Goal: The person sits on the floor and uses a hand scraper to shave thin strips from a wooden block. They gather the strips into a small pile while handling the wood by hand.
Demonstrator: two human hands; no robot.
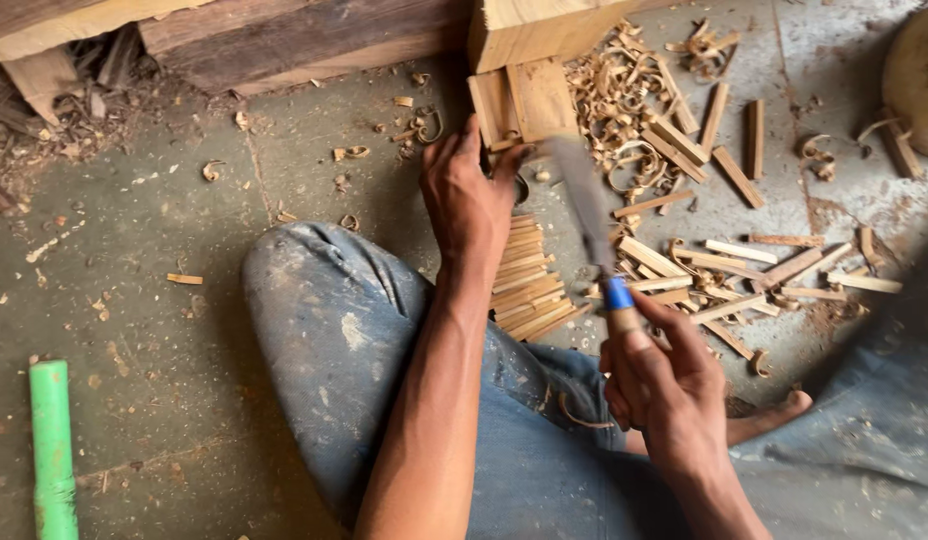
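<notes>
Wooden block [524, 105] gripped by left hand [469, 195], right hand [659, 375] clutching blue-collared knife [589, 215], stacked slats [529, 280] between hands

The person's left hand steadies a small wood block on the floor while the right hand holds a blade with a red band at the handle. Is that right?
Not quite: in the head view the band at the handle is blue, not red. The rest holds: the left hand steadies the small wood block and the right hand holds the blade.

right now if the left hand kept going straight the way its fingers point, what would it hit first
The left hand already touches the small wood block; straight on it would press into that, with the big beam behind.
</notes>
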